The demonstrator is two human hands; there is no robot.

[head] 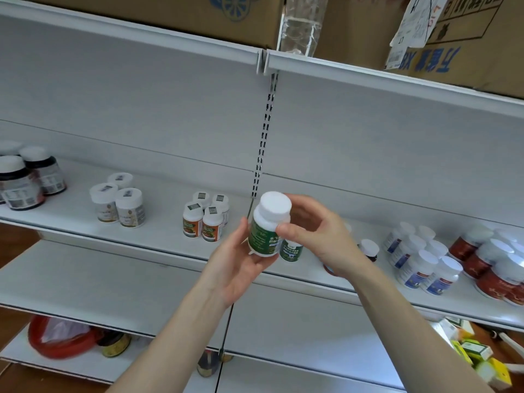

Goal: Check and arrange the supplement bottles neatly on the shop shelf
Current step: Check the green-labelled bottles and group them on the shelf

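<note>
Between the two hands, in front of the shelf [164, 205], a green-labelled bottle [265, 234] with a white cap tilts slightly, its base cradled in the curled left hand [235, 265] and its shoulder pinched by the right hand [320, 234], with a smaller green bottle [291, 249] just under the right thumb.

Tilted green-label bottle [265, 232], white cap, held before shelf [158, 231]; second green bottle [291, 250] standing just behind.

Up front, the held bottle [266, 225] sits between the left hand [235, 268], underneath, and the right hand [317, 236], at its neck. Just behind, a smaller bottle [290, 249] stands on the shelf [158, 239]. Four bottles [212, 231] cluster to the left, and more bottles [419, 265] stand to the right.
</note>
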